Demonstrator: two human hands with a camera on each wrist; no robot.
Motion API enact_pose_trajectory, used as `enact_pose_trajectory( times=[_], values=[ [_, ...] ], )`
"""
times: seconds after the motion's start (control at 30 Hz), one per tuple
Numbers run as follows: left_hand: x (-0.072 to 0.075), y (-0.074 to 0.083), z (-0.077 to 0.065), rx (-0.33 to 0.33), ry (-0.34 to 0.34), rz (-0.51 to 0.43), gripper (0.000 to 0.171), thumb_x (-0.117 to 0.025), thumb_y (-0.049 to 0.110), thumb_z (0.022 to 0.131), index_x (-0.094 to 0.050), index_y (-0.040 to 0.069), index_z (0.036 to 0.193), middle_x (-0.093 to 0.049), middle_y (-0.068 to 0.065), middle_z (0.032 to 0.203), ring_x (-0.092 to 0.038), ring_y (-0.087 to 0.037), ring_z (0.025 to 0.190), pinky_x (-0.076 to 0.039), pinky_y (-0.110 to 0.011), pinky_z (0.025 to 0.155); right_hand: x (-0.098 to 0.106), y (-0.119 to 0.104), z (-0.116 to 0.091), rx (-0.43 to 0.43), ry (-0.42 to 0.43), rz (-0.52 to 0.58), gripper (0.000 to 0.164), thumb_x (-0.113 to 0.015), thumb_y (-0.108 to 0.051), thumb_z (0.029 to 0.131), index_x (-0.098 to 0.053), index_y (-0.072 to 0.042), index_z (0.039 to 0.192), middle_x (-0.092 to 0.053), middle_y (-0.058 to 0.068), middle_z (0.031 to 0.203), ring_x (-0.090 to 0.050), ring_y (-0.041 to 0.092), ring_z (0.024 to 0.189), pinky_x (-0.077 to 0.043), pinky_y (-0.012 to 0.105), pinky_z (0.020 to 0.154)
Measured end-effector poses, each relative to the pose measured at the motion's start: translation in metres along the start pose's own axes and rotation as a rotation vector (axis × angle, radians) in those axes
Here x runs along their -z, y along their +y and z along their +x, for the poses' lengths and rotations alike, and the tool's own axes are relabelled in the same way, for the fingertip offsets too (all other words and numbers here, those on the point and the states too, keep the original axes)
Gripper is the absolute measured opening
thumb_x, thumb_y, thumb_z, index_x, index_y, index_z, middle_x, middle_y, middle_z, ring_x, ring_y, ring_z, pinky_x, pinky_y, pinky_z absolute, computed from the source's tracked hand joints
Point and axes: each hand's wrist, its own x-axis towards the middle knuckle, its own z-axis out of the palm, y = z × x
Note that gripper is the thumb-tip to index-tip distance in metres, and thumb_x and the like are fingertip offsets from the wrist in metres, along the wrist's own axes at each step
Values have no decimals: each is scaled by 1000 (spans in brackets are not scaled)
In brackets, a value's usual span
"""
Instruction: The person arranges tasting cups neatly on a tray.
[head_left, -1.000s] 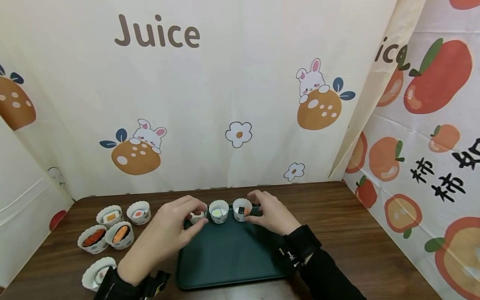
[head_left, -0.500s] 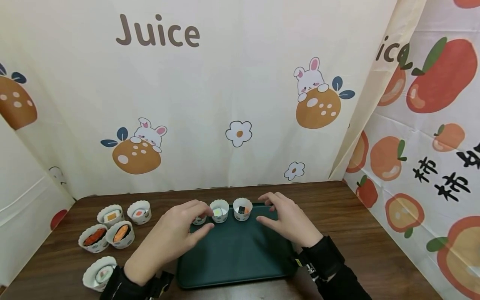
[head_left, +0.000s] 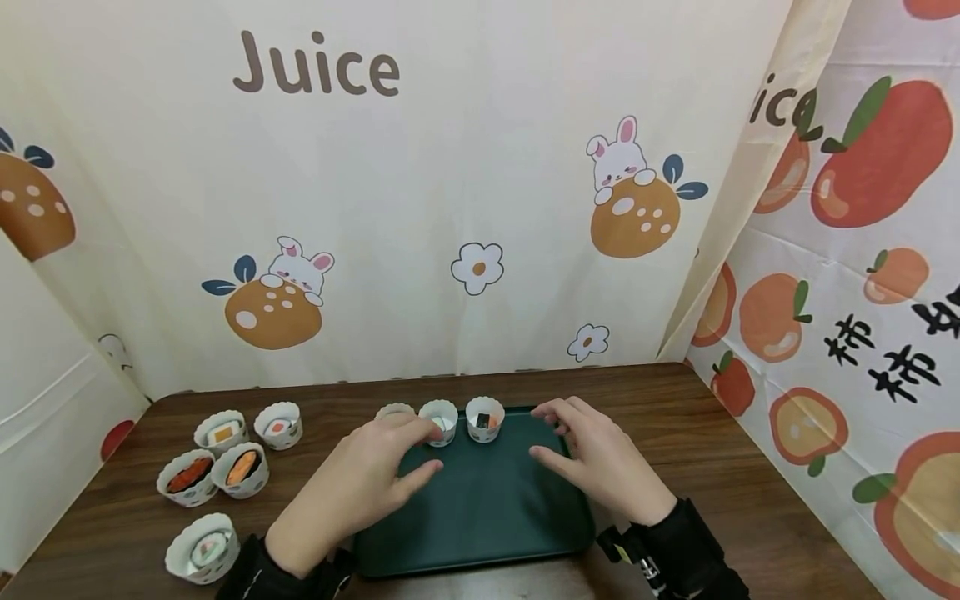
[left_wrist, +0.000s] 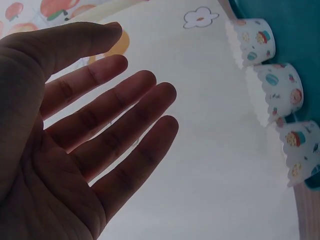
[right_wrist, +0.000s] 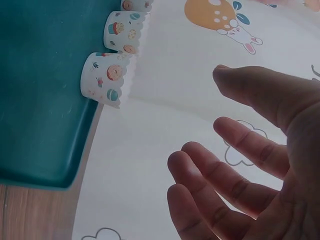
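Note:
My left hand [head_left: 367, 483] hovers over the left part of the dark green tray [head_left: 480, 517], fingers relaxed and nothing held. My right hand [head_left: 603, 458] is above the tray's right side, fingers loosely spread and holding nothing. Along the tray's far edge stand three white scalloped paper cups. The right cup [head_left: 484, 419] has a black and orange piece inside. In the middle cup [head_left: 441, 421] the contents are partly covered by my left hand, which hides most of the left cup [head_left: 394, 411]. The left wrist view shows the three cups' printed sides [left_wrist: 277, 92], apart from the fingers.
Left of the tray, several more paper cups holding sushi pieces stand on the wooden table [head_left: 697, 475]. One cup [head_left: 202, 548] is near the front, and two touching cups [head_left: 240, 469] hold red-topped and orange-topped sushi. A printed curtain [head_left: 480, 167] hangs behind the table.
My right hand has drawn away from the right cup, moving right and toward me. My left hand has left the left cup and shifted slightly right and nearer. The cups stay in place.

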Motion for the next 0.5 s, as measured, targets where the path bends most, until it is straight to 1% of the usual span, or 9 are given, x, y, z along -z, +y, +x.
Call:
enact_pose_trajectory(
  times=[0.07,0.13,0.23,0.3,0.4,0.5],
  values=[
    [-2,2,1,11,-25,3,33,-87,26,92,-75,20,122,-76,5,114,-72,-11,101,-63,-35,82,2,-1,-4,7,1,-6,41,-84,-28,95,-70,-22,132,-65,-9,109,-67,16,99,-55,26,80],
    [-4,5,1,23,-53,-1,41,-85,30,93,-73,20,131,-77,0,124,-75,-16,109,-64,-40,86,4,-3,-7,19,-5,-18,46,-84,-29,95,-69,-22,138,-68,-6,115,-67,14,97,-55,25,79],
    [-6,7,0,44,-86,-16,53,-83,34,95,-68,20,144,-72,-6,139,-74,-23,119,-64,-47,91,7,-7,-9,32,-17,-39,53,-82,-32,96,-65,-22,146,-71,-1,129,-66,12,94,-54,25,78],
    [-7,8,0,54,-103,-19,59,-82,36,96,-64,20,149,-68,-9,147,-73,-26,123,-63,-49,92,9,-9,-10,36,-25,-52,56,-81,-33,97,-64,-22,149,-71,2,134,-62,12,90,-52,25,77],
    [-7,9,-1,61,-115,-6,63,-82,39,96,-60,21,153,-63,-11,153,-71,-29,127,-63,-50,92,12,-11,-11,35,-27,-60,57,-81,-34,98,-62,-23,151,-70,2,138,-62,12,89,-52,25,77],
    [-6,8,-2,67,-121,15,62,-82,41,95,-62,21,151,-63,-12,153,-70,-30,129,-63,-51,93,15,-14,-12,33,-24,-69,57,-81,-34,98,-62,-25,151,-70,0,138,-62,11,91,-51,25,76]
  ],
)
